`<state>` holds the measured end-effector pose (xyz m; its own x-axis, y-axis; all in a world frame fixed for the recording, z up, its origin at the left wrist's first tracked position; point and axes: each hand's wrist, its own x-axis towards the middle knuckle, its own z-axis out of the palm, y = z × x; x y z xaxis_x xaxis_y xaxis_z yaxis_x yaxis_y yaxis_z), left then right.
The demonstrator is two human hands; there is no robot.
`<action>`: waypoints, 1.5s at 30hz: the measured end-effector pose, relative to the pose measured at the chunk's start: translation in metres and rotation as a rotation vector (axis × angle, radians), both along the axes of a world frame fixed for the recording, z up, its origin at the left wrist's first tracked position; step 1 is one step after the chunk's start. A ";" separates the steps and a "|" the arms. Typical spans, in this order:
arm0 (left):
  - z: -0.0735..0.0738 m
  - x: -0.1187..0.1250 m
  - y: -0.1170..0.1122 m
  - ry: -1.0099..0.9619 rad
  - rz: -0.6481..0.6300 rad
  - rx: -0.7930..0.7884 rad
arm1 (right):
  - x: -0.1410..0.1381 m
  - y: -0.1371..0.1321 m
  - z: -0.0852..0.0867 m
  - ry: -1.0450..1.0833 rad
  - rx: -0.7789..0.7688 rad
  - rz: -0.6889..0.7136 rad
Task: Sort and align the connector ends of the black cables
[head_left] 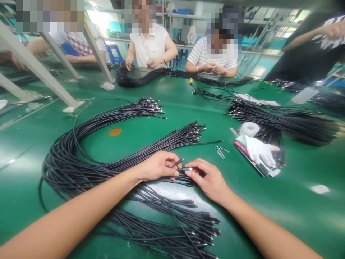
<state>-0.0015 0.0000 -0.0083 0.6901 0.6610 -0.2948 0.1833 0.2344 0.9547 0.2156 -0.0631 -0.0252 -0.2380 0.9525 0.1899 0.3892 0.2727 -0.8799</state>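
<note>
Two half-curled hands: connector (pixel 188 168) pinched by right hand (pixel 211 180), cable ends gripped in left hand (pixel 157 167), both over a looped cable bundle (pixel 60 162). Metal pins (pixel 221 149), white glove (pixel 260 149) and tape roll (pixel 244 129) are strewn at right, second bundle (pixel 285 122) beyond. Green tabletop (pixel 296 205) is marked by orange patch (pixel 115 132); co-worker at left (pixel 81 45) is partly blocked by pale posts (pixel 40 66); shelves (pixel 185 16) are seen behind.
</note>
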 end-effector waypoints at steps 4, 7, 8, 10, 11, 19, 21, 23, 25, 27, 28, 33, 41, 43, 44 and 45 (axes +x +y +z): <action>0.000 0.002 0.000 -0.013 0.028 -0.036 | 0.001 0.000 0.001 -0.011 0.013 0.007; 0.000 0.002 0.000 -0.023 0.024 -0.059 | 0.001 0.001 0.003 -0.018 0.030 0.017; -0.001 0.002 0.001 -0.027 0.020 -0.065 | 0.001 0.001 0.003 -0.019 0.034 0.015; -0.001 0.002 0.001 -0.034 0.017 -0.072 | 0.001 0.001 0.003 -0.021 0.037 0.007; -0.001 0.002 0.001 -0.038 0.019 -0.074 | 0.001 0.001 0.003 -0.021 0.038 0.006; 0.002 0.001 0.000 -0.031 0.002 -0.033 | 0.002 0.000 0.003 0.002 0.041 0.019; 0.003 0.000 -0.001 -0.017 -0.026 -0.004 | 0.002 -0.001 0.004 0.012 0.033 0.042; 0.003 0.000 -0.002 0.009 -0.050 0.034 | 0.001 -0.001 0.004 0.017 0.022 0.058; 0.004 0.000 -0.003 0.037 -0.062 0.093 | 0.001 -0.001 0.003 0.011 0.011 0.052; 0.004 0.001 -0.005 0.090 -0.067 0.192 | 0.000 -0.001 0.002 0.013 -0.001 0.033; 0.004 0.002 -0.005 0.126 -0.065 0.257 | -0.001 -0.001 0.001 0.018 -0.007 0.025; 0.003 0.005 -0.008 0.233 -0.048 0.475 | -0.003 -0.002 -0.002 0.013 0.031 0.053; 0.004 0.004 -0.007 0.184 -0.057 0.303 | -0.004 -0.003 0.000 -0.020 0.086 0.060; 0.005 0.002 -0.005 0.135 -0.072 0.238 | -0.005 -0.003 0.000 -0.027 0.093 0.052; 0.005 0.001 -0.004 0.114 -0.081 0.218 | -0.005 -0.003 0.000 -0.029 0.097 0.050; 0.005 0.000 -0.003 0.102 -0.090 0.202 | -0.005 -0.002 0.000 -0.031 0.102 0.046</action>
<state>-0.0015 -0.0034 -0.0036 0.7224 0.6505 -0.2347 0.2932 0.0193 0.9559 0.2111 -0.0655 -0.0254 -0.2886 0.9164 0.2773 0.4006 0.3786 -0.8344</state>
